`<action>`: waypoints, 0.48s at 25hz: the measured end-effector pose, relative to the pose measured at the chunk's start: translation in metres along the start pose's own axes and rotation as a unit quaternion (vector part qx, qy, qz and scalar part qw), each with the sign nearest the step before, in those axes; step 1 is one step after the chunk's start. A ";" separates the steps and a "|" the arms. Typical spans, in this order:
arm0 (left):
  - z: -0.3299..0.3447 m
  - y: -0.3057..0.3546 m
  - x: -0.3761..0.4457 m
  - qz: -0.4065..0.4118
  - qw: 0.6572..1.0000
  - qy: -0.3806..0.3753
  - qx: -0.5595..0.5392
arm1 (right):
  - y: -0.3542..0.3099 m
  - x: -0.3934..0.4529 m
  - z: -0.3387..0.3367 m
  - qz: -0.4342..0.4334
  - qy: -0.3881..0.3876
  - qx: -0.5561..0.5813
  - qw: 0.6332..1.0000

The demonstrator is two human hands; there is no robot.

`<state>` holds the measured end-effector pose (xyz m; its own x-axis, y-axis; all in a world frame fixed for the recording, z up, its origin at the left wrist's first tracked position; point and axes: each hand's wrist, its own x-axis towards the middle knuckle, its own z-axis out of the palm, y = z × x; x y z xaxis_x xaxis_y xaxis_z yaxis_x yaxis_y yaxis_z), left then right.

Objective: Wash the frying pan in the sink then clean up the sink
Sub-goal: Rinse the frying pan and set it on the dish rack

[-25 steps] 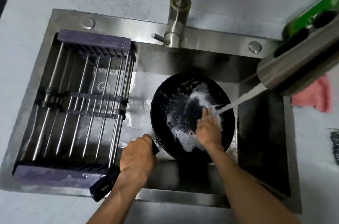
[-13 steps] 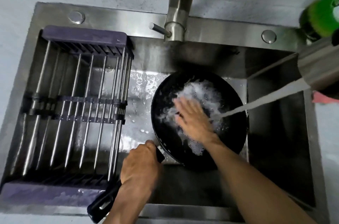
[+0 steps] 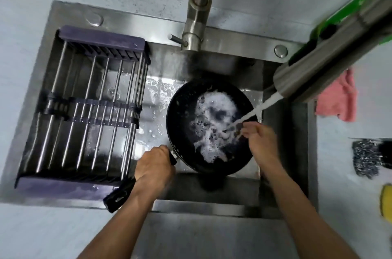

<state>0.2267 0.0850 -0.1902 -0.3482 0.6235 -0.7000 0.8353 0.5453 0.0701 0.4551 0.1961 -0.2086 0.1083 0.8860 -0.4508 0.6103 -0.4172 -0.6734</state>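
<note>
Inside steel sink [image 3: 284,184], head view: black frying pan [image 3: 184,114] sits, foam and water in it. My left hand [image 3: 153,166] grips pan handle [image 3: 118,195], fingers closed round it. My right hand [image 3: 262,142] at pan's right side under water stream [image 3: 261,107]; fingertips blurred, cannot tell their state. Drying rack [image 3: 84,110] fills sink's left part.

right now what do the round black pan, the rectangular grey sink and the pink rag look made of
Round black frying pan: probably coated metal, a dark smooth inside where foam slides; its handle looks like black plastic. Rectangular grey sink: stainless steel by its brushed, reflective sheen. Pink rag: soft cloth, crumpled and matte.
</note>
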 end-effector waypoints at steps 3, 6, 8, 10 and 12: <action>-0.007 0.000 -0.005 0.004 1.000 -0.006 -0.010 | -0.077 -0.037 -0.074 -0.126 -0.016 0.110 0.986; -0.012 0.001 -0.009 0.011 1.000 -0.007 -0.015 | -0.169 -0.083 -0.128 -0.269 -0.103 0.171 0.942; -0.013 0.001 -0.011 0.015 1.000 -0.006 -0.013 | -0.204 -0.100 -0.139 -0.306 -0.070 0.061 0.947; -0.011 0.000 -0.011 0.015 1.000 0.000 -0.018 | -0.218 -0.102 -0.136 -0.305 0.023 -0.070 0.950; -0.010 -0.001 -0.010 0.017 1.000 0.005 -0.018 | -0.222 -0.099 -0.126 -0.288 0.039 -0.058 0.955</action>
<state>0.2250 0.0840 -0.1765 -0.3247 0.6464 -0.6905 0.8305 0.5442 0.1189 0.4077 0.2262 0.0588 -0.2166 0.9760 0.0233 0.6681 0.1656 -0.7254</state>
